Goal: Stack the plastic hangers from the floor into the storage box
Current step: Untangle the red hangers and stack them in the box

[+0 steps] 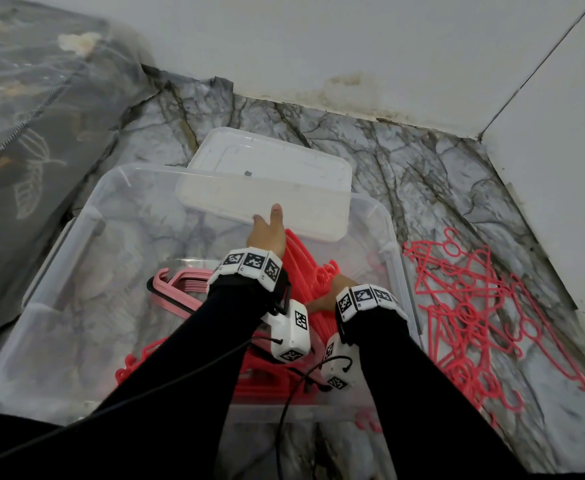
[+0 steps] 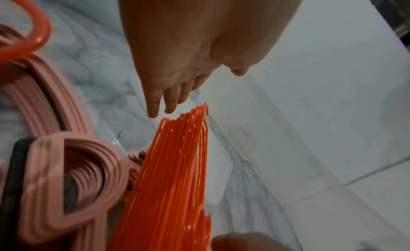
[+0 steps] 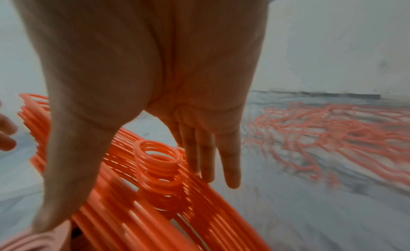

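Note:
A clear storage box stands on the marble floor. Inside it a thick stack of red hangers lies along the right side. A bundle of pink hangers lies to its left. My left hand hovers over the far end of the red stack with straight fingers, holding nothing. My right hand rests on the middle of the stack by the hooks, fingers straight on one side and thumb on the other. Loose red hangers lie tangled on the floor right of the box.
The box's clear lid lies tilted over the box's far rim, just beyond my left hand. A dark patterned zipped fabric case fills the left. White walls close the back and right, forming a corner.

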